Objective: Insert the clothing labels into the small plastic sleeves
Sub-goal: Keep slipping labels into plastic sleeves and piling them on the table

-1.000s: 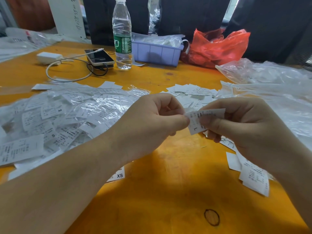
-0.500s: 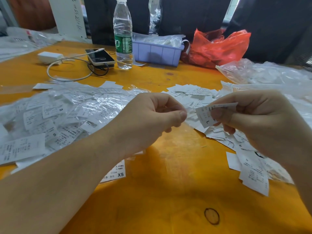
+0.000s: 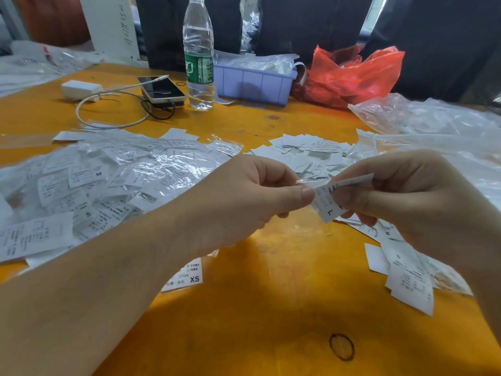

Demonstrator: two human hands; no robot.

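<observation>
My right hand pinches a white clothing label marked L, held above the orange table. My left hand pinches a small clear plastic sleeve at its thumb and fingertips, touching the label's left edge. The sleeve is thin and hard to make out. A heap of sleeved labels lies to the left. Loose bare labels lie behind my hands, and more loose labels lie at the right.
A water bottle, a phone with a white charger and cable, a purple bin and a red plastic bag stand at the back. Clear plastic bags lie at the right.
My hands were together, parted half a second ago, and have come together again. The L label now meets the sleeve at my left fingertips.
</observation>
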